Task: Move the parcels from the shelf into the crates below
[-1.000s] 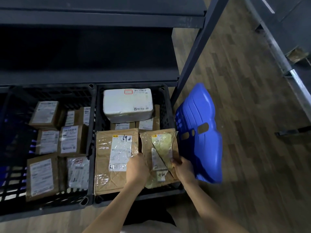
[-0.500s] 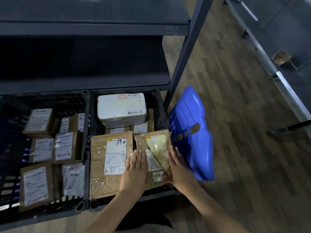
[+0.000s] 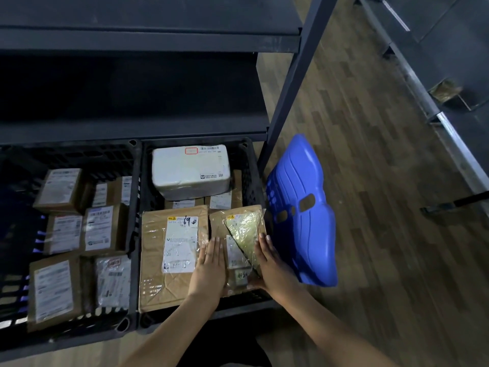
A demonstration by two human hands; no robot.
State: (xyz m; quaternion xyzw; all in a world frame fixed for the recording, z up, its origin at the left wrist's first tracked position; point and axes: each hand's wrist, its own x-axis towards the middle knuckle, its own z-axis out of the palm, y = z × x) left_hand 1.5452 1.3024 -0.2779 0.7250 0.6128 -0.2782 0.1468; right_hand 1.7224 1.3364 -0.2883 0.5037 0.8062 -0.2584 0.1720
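Under the shelf [image 3: 132, 128], right crate [image 3: 252, 165]: sitting just in front of the lowest shelf board and holding several parcels, some lying on top of others.
Small brown parcel [image 3: 219, 226]: lying flat at the near right corner of the right crate, on top of the load. It is showing a crinkled yellow-green film wrap and a white label on its face. Its left edge is touching the large flat parcel [image 3: 169, 260].
Left hand [image 3: 209, 268]: lying wide and flat, fingers straight and together. It is pressing down on the left part of the small brown parcel, over the seam with the large flat parcel.
Right hand [image 3: 272, 266]: lying wide and flat, fingers straight. It is pressing on the right edge of the small brown parcel, close to the crate's right wall, and gripping nothing.
Large flat parcel: filling the near left of the right crate, its white label with a handwritten "69" facing up.
White parcel [image 3: 190, 168]: resting at the far edge of the right crate, on top of brown boxes.
Left crate [image 3: 79, 152]: standing just beside the right crate and holding brown boxes with white labels.
Blue plastic piece [image 3: 304, 221]: lying on the wooden floor [image 3: 370, 181], just beside the right crate's right wall.
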